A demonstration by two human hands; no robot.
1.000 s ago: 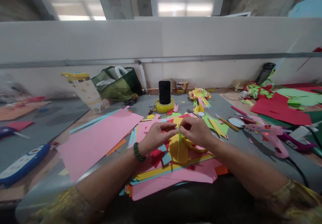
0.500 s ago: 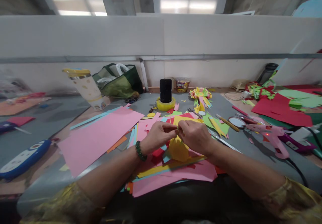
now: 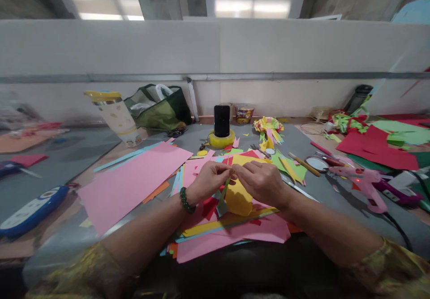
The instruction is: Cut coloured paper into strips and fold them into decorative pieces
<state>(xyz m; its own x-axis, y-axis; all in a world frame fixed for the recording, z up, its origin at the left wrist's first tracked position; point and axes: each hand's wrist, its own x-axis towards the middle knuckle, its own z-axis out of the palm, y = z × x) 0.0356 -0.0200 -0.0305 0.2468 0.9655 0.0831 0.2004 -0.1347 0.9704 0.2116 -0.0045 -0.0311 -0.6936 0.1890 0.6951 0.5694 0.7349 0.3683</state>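
Note:
A narrow yellow-green paper strip (image 3: 223,192) is pinched between the fingertips of my left hand (image 3: 208,181) and hangs below them. My right hand (image 3: 260,180) is closed too, its fingertips meeting the left ones on the strip; the exact hold is partly hidden by the fingers. Under both hands lies a rounded piece of yellow paper (image 3: 239,199), on a pile of pink paper (image 3: 231,241), with red and light blue scraps around it. A dark green bead bracelet circles my left wrist.
A pink glue gun (image 3: 361,180) with a black cord lies at right, beside a roll of tape (image 3: 316,164). Pink sheets (image 3: 134,178) cover the left. Behind stand a phone (image 3: 222,121) in a yellow ring, a paper rosette (image 3: 268,126) and a tumbler (image 3: 116,117).
Both hands have shifted slightly left, fingertips still together. The yellow-green strip now shows hanging beneath them, and more of the yellow paper is uncovered.

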